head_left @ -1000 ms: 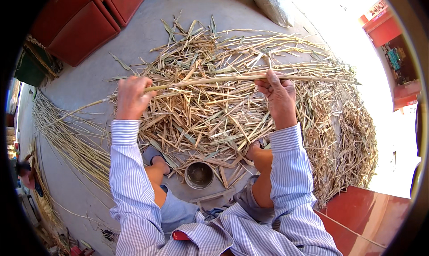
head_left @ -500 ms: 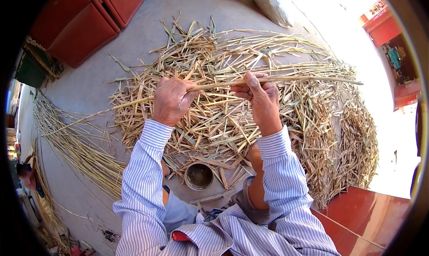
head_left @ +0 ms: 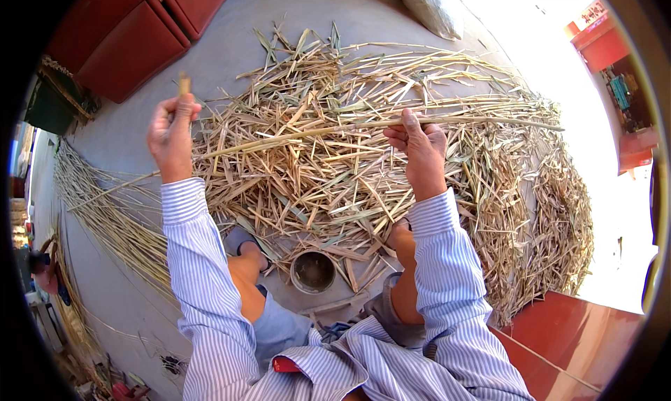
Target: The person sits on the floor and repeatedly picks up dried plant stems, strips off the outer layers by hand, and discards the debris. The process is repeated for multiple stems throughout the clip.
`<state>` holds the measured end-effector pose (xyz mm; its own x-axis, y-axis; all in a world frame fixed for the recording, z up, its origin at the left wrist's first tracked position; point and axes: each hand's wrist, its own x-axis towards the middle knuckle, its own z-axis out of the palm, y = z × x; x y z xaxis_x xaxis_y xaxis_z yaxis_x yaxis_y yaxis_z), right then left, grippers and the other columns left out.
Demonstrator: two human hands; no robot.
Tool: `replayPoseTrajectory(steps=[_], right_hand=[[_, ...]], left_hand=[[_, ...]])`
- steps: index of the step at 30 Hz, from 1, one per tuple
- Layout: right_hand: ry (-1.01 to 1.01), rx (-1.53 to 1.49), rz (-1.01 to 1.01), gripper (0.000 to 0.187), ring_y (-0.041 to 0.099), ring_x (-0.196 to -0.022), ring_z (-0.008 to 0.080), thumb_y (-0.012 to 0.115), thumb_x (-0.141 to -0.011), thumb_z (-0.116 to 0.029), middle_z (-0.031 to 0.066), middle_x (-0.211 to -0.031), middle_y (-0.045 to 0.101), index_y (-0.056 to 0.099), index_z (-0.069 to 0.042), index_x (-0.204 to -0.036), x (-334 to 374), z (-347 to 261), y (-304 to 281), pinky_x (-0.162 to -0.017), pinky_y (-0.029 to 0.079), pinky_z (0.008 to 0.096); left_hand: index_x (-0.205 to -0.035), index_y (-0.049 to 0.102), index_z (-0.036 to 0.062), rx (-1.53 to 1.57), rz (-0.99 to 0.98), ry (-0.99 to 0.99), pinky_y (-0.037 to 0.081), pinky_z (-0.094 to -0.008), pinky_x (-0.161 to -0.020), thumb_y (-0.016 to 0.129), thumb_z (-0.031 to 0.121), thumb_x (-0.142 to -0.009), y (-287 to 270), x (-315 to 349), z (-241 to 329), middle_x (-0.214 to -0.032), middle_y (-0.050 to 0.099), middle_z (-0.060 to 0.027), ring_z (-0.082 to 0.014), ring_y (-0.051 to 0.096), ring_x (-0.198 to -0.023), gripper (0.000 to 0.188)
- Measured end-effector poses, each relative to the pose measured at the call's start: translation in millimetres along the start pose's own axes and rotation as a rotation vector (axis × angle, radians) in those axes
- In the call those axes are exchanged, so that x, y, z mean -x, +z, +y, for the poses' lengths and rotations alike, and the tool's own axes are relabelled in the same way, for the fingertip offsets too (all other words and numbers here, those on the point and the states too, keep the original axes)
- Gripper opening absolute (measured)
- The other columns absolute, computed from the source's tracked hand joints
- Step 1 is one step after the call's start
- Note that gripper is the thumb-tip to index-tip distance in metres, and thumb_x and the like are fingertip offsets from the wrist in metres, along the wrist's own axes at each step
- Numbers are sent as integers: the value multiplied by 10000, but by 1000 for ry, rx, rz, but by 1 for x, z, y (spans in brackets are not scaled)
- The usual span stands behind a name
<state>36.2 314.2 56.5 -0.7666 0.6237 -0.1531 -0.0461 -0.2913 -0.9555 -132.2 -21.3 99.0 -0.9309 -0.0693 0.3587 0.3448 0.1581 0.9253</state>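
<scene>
My right hand (head_left: pixel 423 153) grips a long, thin, yellowish cane stalk (head_left: pixel 286 138) between thumb and fingers. The stalk lies nearly crosswise, its right end past the hand and its left part running behind my left wrist. Apart from the stalk's middle, my left hand (head_left: pixel 172 134) is raised at the left, pinching a short tan strip of dry leaf sheath (head_left: pixel 184 85) that is blurred at its top. Beneath both hands spreads a heap of dry leaf sheaths (head_left: pixel 307 174). Other bare stalks (head_left: pixel 115 216) lie bunched at the left.
Between my feet stands a small round metal bowl (head_left: pixel 312 253). Red padded seats (head_left: pixel 129 55) are at the upper left, and a pale sack (head_left: pixel 430 8) at the top. A shiny red surface (head_left: pixel 566 338) edges the lower right. More leafy stalks (head_left: pixel 447 65) lie across the heap's far side.
My left hand has moved left and away from the stalk, now with a strip of sheath in its fingers. The right hand has shifted slightly right, still holding the stalk.
</scene>
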Motion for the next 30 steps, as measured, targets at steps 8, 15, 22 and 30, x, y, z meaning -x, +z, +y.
replayPoseTrajectory(steps=[8, 15, 22, 30], right_hand=[[-11, -26, -5, 328, 706, -738, 212, 679, -916, -290, 134, -831, 685, 607, 28, -937, 3, 3, 13, -617, 585, 257], [-11, -5, 23, 366, 702, -701, 209, 679, -916, -303, 154, -812, 681, 597, 53, -938, 1, -1, 7, -582, 575, 253], [25, 11, 64, 382, 694, -679, 207, 684, -911, -320, 165, -788, 675, 578, 47, -931, -2, -4, 5, -574, 567, 252], [41, 37, 90, 396, 693, -671, 179, 696, -897, -347, 149, -798, 684, 574, 27, -948, -8, -3, -9, -534, 549, 219]], left_hand=[[-963, 698, 23, -479, -742, 213, 484, -361, -713, 737, 336, -825, 47, 39, -12, -821, 674, -117, -228, 631, -769, 344], [-932, 707, -1, -168, -768, -71, 497, -263, -660, 765, 195, -820, 57, 58, -28, -791, 692, -62, -108, 631, -721, 234], [-853, 668, 13, 161, -453, -292, 526, -252, -656, 779, 154, -814, 60, 62, -24, -782, 700, -68, -108, 643, -701, 183], [-1026, 638, 1, -147, -592, -8, 512, -299, -791, 710, 378, -872, 45, 49, -43, -912, 703, -122, -172, 663, -873, 414]])
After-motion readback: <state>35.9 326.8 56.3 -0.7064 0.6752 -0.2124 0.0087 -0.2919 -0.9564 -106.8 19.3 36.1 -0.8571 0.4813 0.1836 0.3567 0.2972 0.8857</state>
